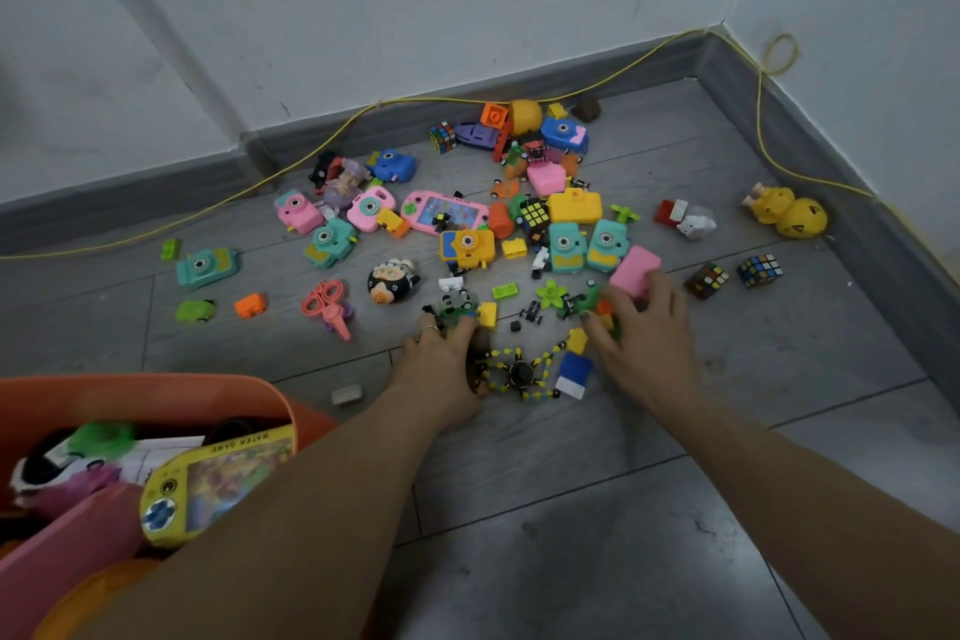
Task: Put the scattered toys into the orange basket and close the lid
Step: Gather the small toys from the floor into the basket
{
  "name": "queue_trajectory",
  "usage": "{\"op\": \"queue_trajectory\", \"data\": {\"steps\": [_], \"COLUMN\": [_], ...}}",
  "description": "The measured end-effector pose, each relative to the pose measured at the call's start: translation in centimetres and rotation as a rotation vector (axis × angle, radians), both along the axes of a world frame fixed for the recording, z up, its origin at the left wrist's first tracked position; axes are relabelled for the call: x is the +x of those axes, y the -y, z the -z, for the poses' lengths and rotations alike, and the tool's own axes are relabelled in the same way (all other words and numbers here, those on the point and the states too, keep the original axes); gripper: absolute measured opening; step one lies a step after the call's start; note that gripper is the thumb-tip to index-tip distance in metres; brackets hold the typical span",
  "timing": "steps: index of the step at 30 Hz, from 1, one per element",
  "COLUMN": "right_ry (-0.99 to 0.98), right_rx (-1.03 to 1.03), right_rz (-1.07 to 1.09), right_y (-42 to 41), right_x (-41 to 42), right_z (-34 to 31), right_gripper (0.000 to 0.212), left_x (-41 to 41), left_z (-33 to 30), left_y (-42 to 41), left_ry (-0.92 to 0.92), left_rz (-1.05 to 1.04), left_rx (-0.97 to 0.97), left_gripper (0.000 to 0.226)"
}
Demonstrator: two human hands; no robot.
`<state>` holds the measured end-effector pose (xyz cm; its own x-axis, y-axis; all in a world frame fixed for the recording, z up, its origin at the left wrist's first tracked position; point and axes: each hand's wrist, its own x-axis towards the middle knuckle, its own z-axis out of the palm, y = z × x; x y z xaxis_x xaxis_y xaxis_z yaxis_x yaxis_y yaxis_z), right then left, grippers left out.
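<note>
Many small toys lie scattered on the grey floor: toy cameras, bricks, puzzle cubes, a pink handheld game (448,212). The orange basket (156,386) stands open at the lower left, with a yellow water game (218,478) and other toys inside. No lid can be told apart. My left hand (441,359) is curled around a dark brown toy (479,348), its fingertips touching a green toy car (457,303). My right hand (647,327) grips a pink block (635,269) with its fingers and presses small orange and green pieces (607,314) under the thumb. A black-and-yellow spider toy (519,373) lies between the hands.
A blue-and-white brick (574,374) lies beside the spider. Pink scissors (327,304) and a round black-and-white figure (392,282) sit left of my left hand. A yellow cable (322,146) runs along the skirting. Walls meet in a corner at the far right.
</note>
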<state>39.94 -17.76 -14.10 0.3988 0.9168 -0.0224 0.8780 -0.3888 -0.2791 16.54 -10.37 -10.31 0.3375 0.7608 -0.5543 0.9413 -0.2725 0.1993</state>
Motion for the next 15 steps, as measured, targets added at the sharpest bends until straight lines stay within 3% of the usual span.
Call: {"op": "queue_trajectory", "data": {"steps": [7, 15], "right_ry": [0.184, 0.204], "right_rx": [-0.092, -0.182], "right_rz": [-0.18, -0.227], "right_y": [0.6, -0.4], "right_x": [-2.1, -2.3], "right_z": [0.4, 0.1], "right_gripper": [0.069, 0.077], "left_x": [1.7, 4.3], "left_z": [-1.5, -0.1], "left_y": [0.5, 2.8], "left_ry": [-0.05, -0.034], "left_rz": [-0.029, -0.122], "left_rx": [-0.168, -0.197], "left_gripper": [0.13, 0.118]}}
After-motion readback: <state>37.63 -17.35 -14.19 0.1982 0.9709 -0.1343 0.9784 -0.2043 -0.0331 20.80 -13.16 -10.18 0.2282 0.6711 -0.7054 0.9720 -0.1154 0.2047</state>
